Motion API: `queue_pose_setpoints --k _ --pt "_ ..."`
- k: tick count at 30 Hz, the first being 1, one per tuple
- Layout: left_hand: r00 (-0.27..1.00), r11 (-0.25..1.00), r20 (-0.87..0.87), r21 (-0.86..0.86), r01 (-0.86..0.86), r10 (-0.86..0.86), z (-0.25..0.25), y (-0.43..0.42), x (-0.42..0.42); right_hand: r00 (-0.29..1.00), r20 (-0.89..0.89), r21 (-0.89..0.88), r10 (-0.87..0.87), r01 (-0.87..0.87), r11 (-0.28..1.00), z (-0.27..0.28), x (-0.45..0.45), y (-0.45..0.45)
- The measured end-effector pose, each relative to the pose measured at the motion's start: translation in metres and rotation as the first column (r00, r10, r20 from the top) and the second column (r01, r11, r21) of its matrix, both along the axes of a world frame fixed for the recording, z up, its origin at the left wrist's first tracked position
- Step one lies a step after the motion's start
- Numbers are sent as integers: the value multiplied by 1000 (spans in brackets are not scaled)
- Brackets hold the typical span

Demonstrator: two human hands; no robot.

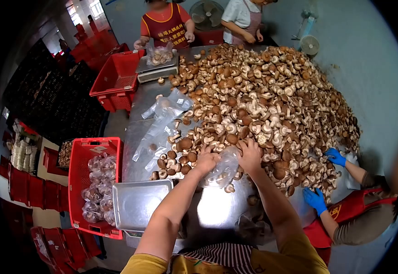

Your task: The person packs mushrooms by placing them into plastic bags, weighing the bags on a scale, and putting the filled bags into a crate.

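Observation:
At the near edge of a big heap of brown-capped mushrooms [253, 96], a clear plastic bag [224, 170] lies between my two hands on the metal table. My left hand [207, 160] is closed on the bag's left side, with its fingers curled inward. On the other side my right hand [250, 156] grips the bag's right edge, its fingertips against the mushrooms. Some fingertips are hidden by the bag and the heap. Loose mushrooms [173, 164] lie left of my left hand, and one small mushroom [229, 188] rests just below the bag.
Flat plastic bags [160, 132] lie left of the heap. A metal scale tray [139, 205] stands beside a red crate [73, 182] holding bagged mushrooms. Blue-gloved hands [315, 200] of a co-worker are at right. Across the table, another person is by a scale [155, 73].

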State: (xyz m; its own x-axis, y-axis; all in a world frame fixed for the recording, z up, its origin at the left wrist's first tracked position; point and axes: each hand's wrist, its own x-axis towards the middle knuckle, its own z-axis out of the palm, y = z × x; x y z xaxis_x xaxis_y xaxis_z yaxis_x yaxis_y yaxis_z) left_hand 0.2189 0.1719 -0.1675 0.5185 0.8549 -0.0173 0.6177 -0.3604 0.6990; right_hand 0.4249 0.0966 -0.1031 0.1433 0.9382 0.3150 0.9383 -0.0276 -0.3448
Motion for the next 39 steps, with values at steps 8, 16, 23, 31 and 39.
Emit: queue_pose_setpoints --k 8,16,23,31,39 --pt "948 967 -193 -22 254 -253 30 -63 -28 945 -62 47 322 -319 947 -17 -36 -44" --pt "977 977 -30 25 213 -212 6 -150 -65 873 -393 -116 289 -359 926 7 -37 -85" --pt "992 996 118 90 26 -37 50 -201 -81 950 -4 2 -312 312 950 31 66 -35" --pt "863 963 430 -149 -223 266 92 -271 -117 999 -35 39 -38 39 998 -16 19 -64" --pt "773 834 353 -388 -391 527 82 -309 -139 787 -569 -185 238 -405 895 56 -49 -139"
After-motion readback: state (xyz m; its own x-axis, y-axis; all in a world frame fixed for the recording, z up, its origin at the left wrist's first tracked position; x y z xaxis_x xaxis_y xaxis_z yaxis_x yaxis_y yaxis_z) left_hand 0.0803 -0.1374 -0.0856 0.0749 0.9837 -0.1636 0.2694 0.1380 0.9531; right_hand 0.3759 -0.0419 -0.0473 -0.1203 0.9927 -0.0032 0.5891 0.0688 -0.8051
